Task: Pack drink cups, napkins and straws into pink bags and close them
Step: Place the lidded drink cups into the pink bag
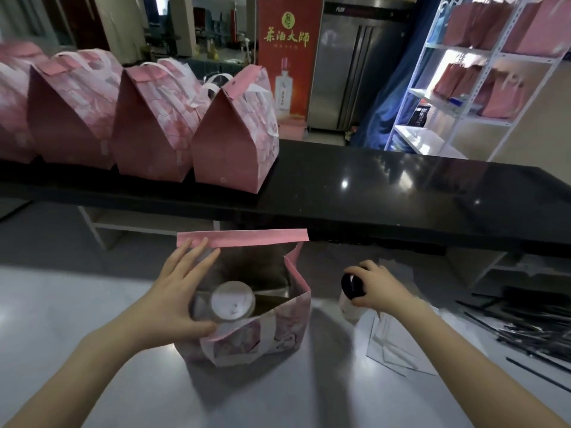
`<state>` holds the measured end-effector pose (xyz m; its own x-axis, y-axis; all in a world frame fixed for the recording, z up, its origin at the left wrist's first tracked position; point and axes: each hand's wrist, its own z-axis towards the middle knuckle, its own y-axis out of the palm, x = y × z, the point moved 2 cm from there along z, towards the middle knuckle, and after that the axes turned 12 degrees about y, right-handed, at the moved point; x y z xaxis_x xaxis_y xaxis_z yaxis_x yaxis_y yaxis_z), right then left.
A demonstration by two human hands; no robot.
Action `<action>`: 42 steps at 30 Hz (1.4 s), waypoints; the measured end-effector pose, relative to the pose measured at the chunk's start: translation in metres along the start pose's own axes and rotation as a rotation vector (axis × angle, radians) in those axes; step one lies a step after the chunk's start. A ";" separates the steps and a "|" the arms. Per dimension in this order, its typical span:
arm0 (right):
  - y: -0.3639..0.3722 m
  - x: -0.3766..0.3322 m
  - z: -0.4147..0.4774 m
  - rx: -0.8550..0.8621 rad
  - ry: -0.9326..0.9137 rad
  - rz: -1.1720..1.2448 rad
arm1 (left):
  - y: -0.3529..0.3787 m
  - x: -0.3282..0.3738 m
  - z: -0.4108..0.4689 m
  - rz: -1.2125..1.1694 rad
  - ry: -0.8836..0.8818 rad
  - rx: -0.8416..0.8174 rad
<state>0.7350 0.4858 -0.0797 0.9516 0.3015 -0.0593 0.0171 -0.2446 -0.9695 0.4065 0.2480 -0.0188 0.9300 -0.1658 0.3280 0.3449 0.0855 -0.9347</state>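
- The left hand (173, 295) has its fingers (197, 257) straight and spread wide against the left side of the open pink bag (278, 332). The fingertips reach the back flap (247, 237) and the thumb rests on the front rim, so the mouth is held apart.
- One cup (232, 301) already stands inside the bag, its pale lid just right of the left palm, between fingertips and thumb.
- The right hand (378, 291) has its fingers (367, 267) curled round a second cup (350, 287) from above, by the dark lid. The cup is just right of the bag; whether it rests on the counter (92, 304) cannot be told.
- This cup is likely filled, so fairly heavy and sloshy. A lid-only hold could pop the lid, so a grip round the body and upright carrying would be safer.
- The bag is thin paper: light, easily creased, and prone to tipping unless braced.
- The free space in the bag lies right of the left fingers.
- Dark straws (531, 332) lie on the counter well right of the right fingers.
- Closed bags (228, 143) stand on the black upper counter (401, 186), far beyond both hands.
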 end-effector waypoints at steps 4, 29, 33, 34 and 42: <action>-0.004 -0.005 -0.022 0.087 -0.079 0.065 | -0.002 0.007 -0.005 0.019 -0.024 -0.010; -0.093 -0.180 -0.215 0.387 -0.361 0.077 | 0.002 0.023 -0.035 0.264 0.060 -0.028; -0.058 -0.199 -0.189 0.281 -0.234 -0.135 | 0.004 0.027 -0.040 0.280 0.076 -0.018; -0.055 -0.200 -0.183 0.290 -0.209 -0.150 | 0.005 0.027 -0.041 0.287 0.080 -0.015; -0.041 -0.197 -0.153 0.236 -0.183 -0.268 | 0.004 0.023 -0.041 0.281 0.083 -0.008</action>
<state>0.5936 0.2950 0.0083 0.8521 0.4905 0.1826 0.1660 0.0775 -0.9831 0.4246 0.2040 -0.0209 0.9754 -0.2162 0.0438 0.0737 0.1319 -0.9885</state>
